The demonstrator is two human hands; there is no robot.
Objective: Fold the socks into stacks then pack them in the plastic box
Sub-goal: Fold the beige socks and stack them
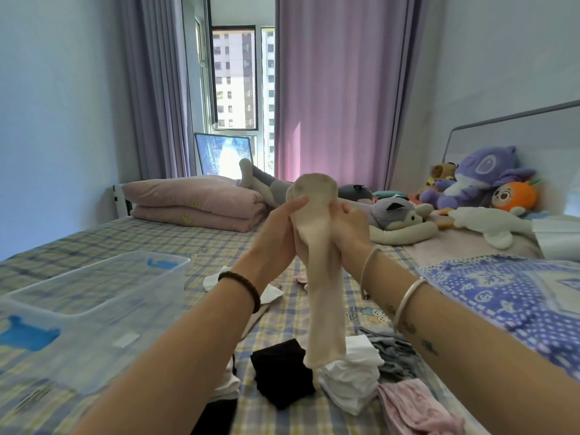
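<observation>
I hold a long beige sock [323, 296] up in front of me above the bed. My left hand [276, 233] grips its upper part from the left and my right hand [351, 233] grips it from the right, with the rounded top sticking up above my fingers. The sock's lower end hangs down over a pile of loose socks: a black one [279, 372], a white one [348, 381], a grey one [395, 356] and a pink one [414, 406]. The clear plastic box [94, 296] with blue handles stands open on the bed at my left.
More white socks [216, 279] lie on the checked sheet [150, 237] past my left wrist. Folded pink quilts [194, 202] sit at the far side. Plush toys [480, 180] line the headboard at the right, beside a blue patterned cover [502, 296].
</observation>
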